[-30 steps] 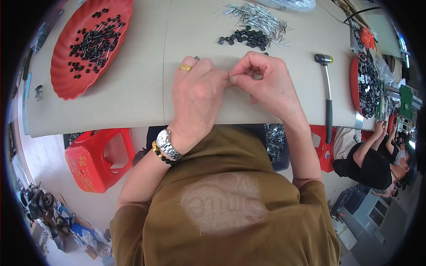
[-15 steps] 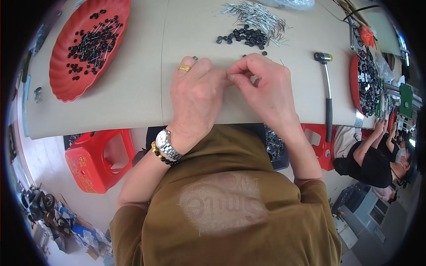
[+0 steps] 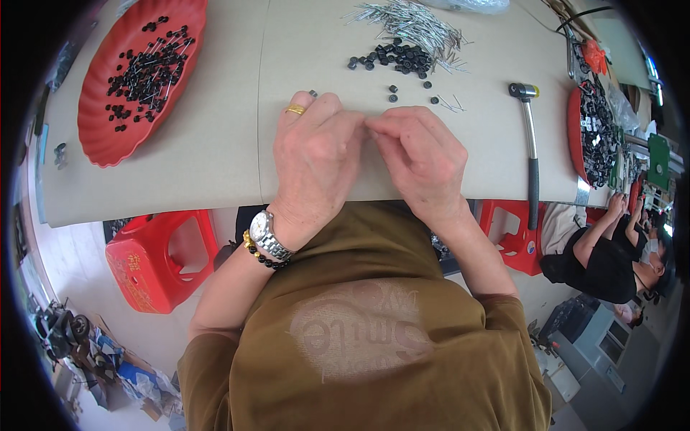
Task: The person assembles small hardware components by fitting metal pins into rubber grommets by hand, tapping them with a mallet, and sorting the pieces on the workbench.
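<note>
My left hand (image 3: 315, 161), with a ring, watch and beaded bracelet, is closed above the table with its back up. My right hand (image 3: 424, 159) is closed too, its thumb and forefinger pinched against the left fingertips. Whatever lies between the fingertips is hidden or too small to name. A small dark piece (image 3: 313, 93) peeks out beyond the left knuckles. Ahead of the right hand lie a few loose black caps (image 3: 393, 89), a pile of black caps (image 3: 406, 59), a heap of thin silver pins (image 3: 417, 27) and a few stray pins (image 3: 453, 105).
A red scalloped tray (image 3: 93, 93) at left bears black caps, some on pins. To the right lies a mallet (image 3: 530, 136) with a black handle. Beyond it stands a red container (image 3: 574, 136) of black and silver parts. Other people (image 3: 600, 251) sit at far right.
My right hand has turned and drawn slightly nearer to me, its fingers now straighter. Caps and pins it covered are in sight. The left hand has hardly moved.
</note>
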### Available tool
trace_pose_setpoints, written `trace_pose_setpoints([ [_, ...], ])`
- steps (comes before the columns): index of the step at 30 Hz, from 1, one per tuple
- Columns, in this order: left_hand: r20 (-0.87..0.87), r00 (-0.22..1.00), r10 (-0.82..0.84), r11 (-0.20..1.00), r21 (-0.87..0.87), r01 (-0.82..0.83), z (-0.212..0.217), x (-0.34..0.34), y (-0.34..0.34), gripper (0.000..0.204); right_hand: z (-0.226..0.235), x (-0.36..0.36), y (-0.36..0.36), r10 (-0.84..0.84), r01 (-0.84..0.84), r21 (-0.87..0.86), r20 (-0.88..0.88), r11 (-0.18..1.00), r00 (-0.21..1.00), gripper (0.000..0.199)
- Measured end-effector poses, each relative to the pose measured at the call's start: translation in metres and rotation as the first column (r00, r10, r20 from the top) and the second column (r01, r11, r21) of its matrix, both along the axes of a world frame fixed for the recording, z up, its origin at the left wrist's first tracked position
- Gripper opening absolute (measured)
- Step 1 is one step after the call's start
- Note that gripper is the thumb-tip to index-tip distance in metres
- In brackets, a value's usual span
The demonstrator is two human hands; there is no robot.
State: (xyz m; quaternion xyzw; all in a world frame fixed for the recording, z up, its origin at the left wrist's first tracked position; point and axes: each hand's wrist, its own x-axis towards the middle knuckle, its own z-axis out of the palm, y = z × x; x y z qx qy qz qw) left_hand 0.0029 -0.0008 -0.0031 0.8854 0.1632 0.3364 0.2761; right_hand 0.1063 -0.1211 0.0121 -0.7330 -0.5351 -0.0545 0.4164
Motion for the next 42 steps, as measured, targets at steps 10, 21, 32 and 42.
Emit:
trace_pose_setpoints([
  [10, 0.000, 1.000, -0.006, 1.000, -0.015, 0.006, 0.001, 0.000, 0.000, 0.015, -0.001, -0.010, 0.001, -0.076, 0.081, 0.044, -0.100, 0.996, 0.992, 0.017],
  [21, -0.020, 1.000, -0.008, 1.000, -0.014, 0.007, 0.004, -0.001, -0.001, 0.014, 0.006, -0.010, 0.004, -0.172, 0.159, -0.070, -0.504, 0.985, 0.846, 0.009],
  [32, -0.025, 1.000, -0.006, 1.000, -0.009, 0.006, 0.004, -0.002, -0.001, 0.017, 0.006, 0.001, 0.002, -0.045, 0.037, -0.042, -0.215, 0.998, 0.975, 0.015],
  [42, 0.007, 1.000, -0.023, 1.000, 0.000, 0.023, 0.001, -0.001, 0.000, 0.018, 0.007, 0.011, 0.001, 0.099, -0.097, -0.021, 0.119, 0.995, 0.988, 0.018],
])
